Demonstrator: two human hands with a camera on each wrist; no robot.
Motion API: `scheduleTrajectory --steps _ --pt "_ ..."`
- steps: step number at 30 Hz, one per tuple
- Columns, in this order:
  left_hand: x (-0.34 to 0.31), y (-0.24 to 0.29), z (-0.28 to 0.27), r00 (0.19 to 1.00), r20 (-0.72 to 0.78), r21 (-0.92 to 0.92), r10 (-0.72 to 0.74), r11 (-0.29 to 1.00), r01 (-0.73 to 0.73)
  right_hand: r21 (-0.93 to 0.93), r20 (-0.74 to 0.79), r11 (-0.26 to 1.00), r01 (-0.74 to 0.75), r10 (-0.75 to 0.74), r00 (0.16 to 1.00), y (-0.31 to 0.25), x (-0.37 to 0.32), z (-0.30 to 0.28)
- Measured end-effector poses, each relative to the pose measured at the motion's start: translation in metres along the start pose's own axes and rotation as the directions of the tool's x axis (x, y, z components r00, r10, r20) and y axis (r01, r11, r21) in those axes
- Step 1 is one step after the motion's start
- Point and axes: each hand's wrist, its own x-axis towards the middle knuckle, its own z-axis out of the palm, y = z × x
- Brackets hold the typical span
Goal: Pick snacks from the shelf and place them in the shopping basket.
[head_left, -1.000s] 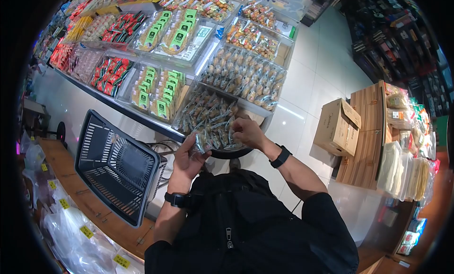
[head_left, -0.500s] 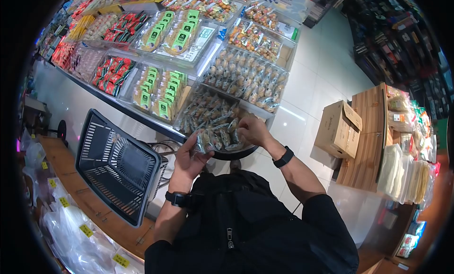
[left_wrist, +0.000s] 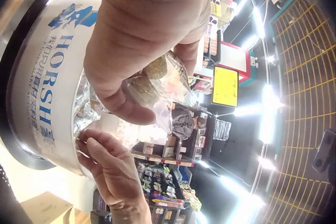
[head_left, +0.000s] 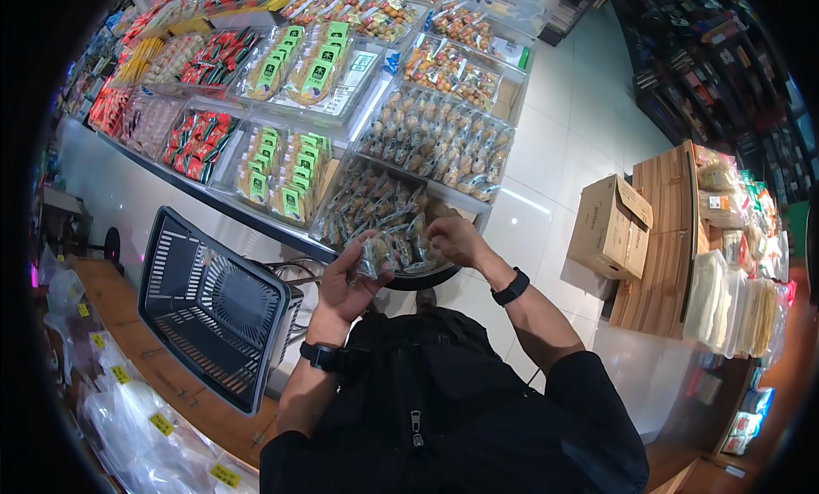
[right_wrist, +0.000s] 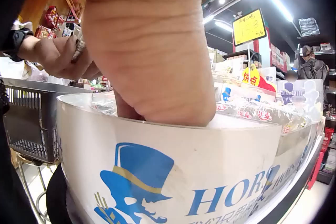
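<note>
Head view: shop, white tiled floor (head_left: 554, 153); left hand (head_left: 345, 281) grip clutching snack packets (head_left: 375, 257); right hand (head_left: 452, 238) grip unclear.

Two hands, one basket, one box

I count two hands at the bin, the left hand (head_left: 345, 281) and the right hand (head_left: 452, 238), with two black wristbands, one on the left wrist (head_left: 320, 356) and one on the right (head_left: 510, 287). There is one black basket (head_left: 213, 306) and one cardboard box (head_left: 610, 225) on the floor. The left hand holds a small bunch of wrapped snacks (head_left: 375, 257), too bunched together to count.
</note>
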Motion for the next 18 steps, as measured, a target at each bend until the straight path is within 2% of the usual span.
scheduleTrajectory --steps 2,5,8,11,14,18 --pt "0.001 0.000 0.000 1.000 0.008 -0.009 -0.015 1.000 0.015 -0.007 0.012 0.999 -0.054 0.054 0.998 -0.004 -0.002 -0.002" --pt "0.000 0.000 0.002 1.000 0.009 -0.013 -0.030 0.999 0.030 -0.078 -0.026 0.997 -0.009 0.007 1.000 -0.002 0.000 0.000" --pt "0.000 -0.002 0.002 0.999 0.031 0.003 -0.029 1.000 0.028 -0.003 -0.078 0.995 -0.098 0.098 0.992 -0.014 -0.005 -0.009" --pt "0.001 -0.003 -0.002 0.998 0.055 0.038 -0.026 0.999 0.024 0.047 -0.134 0.998 -0.044 0.050 0.990 -0.030 -0.008 -0.016" --pt "0.002 -0.006 0.003 0.999 0.048 0.057 -0.026 0.998 0.023 0.018 -0.092 1.000 0.006 -0.004 0.996 -0.020 -0.006 -0.008" --pt "0.001 -0.006 0.002 0.999 0.045 0.048 -0.019 0.999 0.017 0.022 -0.192 1.000 0.003 0.001 0.981 -0.013 -0.005 -0.009"
